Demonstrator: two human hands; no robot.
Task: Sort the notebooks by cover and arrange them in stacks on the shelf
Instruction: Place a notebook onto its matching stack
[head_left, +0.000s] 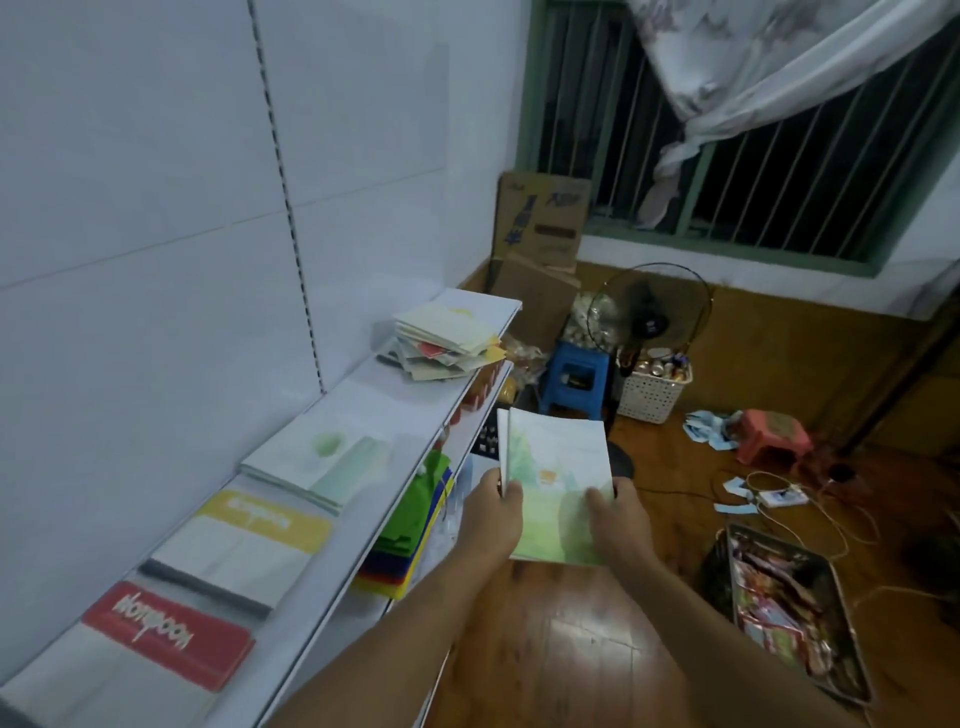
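Notebooks with green covers: we are holding them in front of the shelf.
Our left hand is pinching the left edge, while our right hand is gripping the lower right corner, thumb lying on the cover.

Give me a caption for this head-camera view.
Both hands hold green-covered notebooks beside a shelf of sorted stacks.

**Notebook tally on the white shelf**

Three sorted stacks lie on the white metal shelf: one green-cover stack, one yellow-banded stack, one red-banded stack. One unsorted heap of notebooks sits farther along. Two hands hold two pale green notebooks. Two plastic stools stand on the floor: one blue, one red.
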